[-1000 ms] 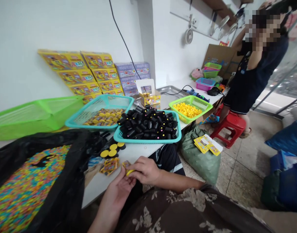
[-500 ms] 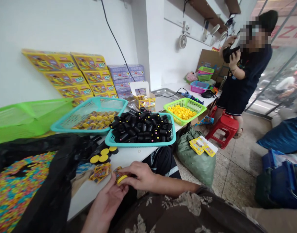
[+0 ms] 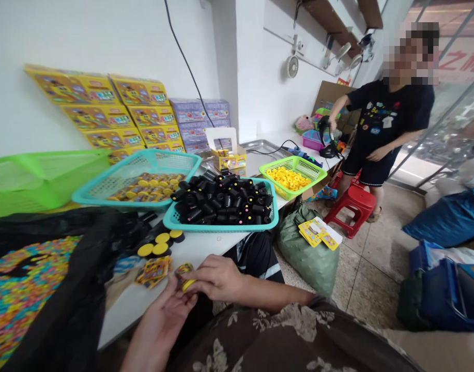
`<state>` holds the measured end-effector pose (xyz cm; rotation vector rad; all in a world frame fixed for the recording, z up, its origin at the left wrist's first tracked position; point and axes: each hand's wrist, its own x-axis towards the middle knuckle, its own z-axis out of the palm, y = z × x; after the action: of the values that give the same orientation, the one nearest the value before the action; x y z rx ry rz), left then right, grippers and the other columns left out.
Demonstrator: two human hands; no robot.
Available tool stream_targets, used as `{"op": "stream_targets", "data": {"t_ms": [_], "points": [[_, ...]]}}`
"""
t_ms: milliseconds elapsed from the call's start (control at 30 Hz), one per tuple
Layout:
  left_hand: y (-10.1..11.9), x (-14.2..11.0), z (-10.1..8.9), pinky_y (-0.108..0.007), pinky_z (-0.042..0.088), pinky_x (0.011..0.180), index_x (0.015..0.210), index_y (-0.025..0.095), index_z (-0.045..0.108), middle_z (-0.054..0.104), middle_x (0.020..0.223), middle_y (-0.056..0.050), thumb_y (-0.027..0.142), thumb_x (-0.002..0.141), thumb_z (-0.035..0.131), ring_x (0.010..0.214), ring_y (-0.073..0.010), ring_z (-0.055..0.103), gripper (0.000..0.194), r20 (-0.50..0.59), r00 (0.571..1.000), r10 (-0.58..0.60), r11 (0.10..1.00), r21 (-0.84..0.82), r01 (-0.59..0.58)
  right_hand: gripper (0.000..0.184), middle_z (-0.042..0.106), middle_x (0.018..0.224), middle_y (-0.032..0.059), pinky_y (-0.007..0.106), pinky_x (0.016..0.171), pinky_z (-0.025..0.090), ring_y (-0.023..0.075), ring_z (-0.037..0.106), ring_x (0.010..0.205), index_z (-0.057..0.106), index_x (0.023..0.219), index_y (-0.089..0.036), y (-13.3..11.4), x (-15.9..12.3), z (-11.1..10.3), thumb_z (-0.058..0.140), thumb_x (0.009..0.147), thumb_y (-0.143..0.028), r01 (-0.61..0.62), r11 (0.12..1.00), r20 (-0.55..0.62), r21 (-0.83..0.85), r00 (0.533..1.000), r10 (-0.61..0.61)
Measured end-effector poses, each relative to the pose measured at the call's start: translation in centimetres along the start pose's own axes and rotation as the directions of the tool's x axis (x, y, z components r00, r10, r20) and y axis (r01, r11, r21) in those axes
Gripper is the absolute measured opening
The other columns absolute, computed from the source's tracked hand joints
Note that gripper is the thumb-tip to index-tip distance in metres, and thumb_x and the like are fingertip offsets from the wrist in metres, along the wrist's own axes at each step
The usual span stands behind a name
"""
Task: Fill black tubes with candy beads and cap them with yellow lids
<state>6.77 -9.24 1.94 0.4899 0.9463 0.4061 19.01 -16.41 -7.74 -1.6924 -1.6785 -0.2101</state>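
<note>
Here we go, both hands are together over the table edge: the left hand (image 3: 165, 318) cups from below while the right hand (image 3: 215, 279) closes in from the side, pinching a small yellow plastic cap (image 3: 187, 285) with a printed paper tag (image 3: 184, 268) right against it, just above the lap. That cap looks light, stiff and smooth, so it could slip; the rim looks like the safest hold, with the paper likely flimsy. Just beyond, loose yellow caps (image 3: 155, 250) and black cylinders sit on the white table (image 3: 190, 252), printed cards (image 3: 153, 271) lie beside them, and a black bag (image 3: 85, 243) of multicoloured beads (image 3: 31, 294) spreads at left.
</note>
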Motion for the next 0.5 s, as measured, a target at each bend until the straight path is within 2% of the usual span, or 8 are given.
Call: {"op": "stream_targets", "data": {"t_ms": [133,233,400,500], "points": [[-0.56,0.13,0.03,-0.020,0.054,0.046,0.085,0.016,0.066,0.069,0.067,0.002,0.005,0.102,0.043,0.048,-0.0092,0.062,0.030,0.007,1.000,0.004,1.000,-0.015,-0.004,0.022,0.068,0.081,0.0031,0.028,0.076,0.056,0.0163,0.066,0.081,0.078,0.115,-0.020,0.33,-0.15,0.06,0.070,0.098,-0.033,0.051,0.995,0.021,-0.084,0.999,-0.049],[-0.86,0.19,0.11,-0.020,0.054,0.046,0.087,0.015,0.067,0.069,0.067,0.002,0.006,0.103,0.042,0.048,-0.0087,0.062,0.031,0.004,1.000,0.005,1.000,-0.021,-0.005,0.024,0.065,0.077,0.0028,0.030,0.068,0.053,0.0181,0.064,0.078,0.077,0.115,-0.021,0.36,-0.29,0.03,0.066,0.101,-0.036,0.078,0.986,0.021,-0.145,0.997,-0.075],[-0.36,-0.07,0.05,-0.022,0.057,0.050,0.088,0.018,0.068,0.072,0.074,0.001,0.010,0.105,0.039,0.054,-0.0102,0.067,0.034,0.058,0.998,-0.012,1.000,-0.004,0.013,0.036,0.070,0.084,0.0048,0.029,0.079,0.057,0.0163,0.066,0.081,0.074,0.122,-0.018,-0.08,-0.41,-0.15,0.061,0.104,-0.046,-0.022,0.996,-0.088,-0.081,0.996,0.014],[-0.02,0.25,-0.07,-0.022,0.056,0.050,0.087,0.019,0.068,0.072,0.074,0.001,0.015,0.107,0.041,0.054,-0.0105,0.066,0.034,0.065,0.998,-0.008,1.000,0.005,0.007,0.035,0.071,0.085,0.0052,0.028,0.082,0.057,0.0161,0.066,0.082,0.075,0.120,-0.019,0.00,-0.45,0.04,0.062,0.104,-0.047,-0.016,0.999,-0.095,-0.049,0.995,0.011]]}}
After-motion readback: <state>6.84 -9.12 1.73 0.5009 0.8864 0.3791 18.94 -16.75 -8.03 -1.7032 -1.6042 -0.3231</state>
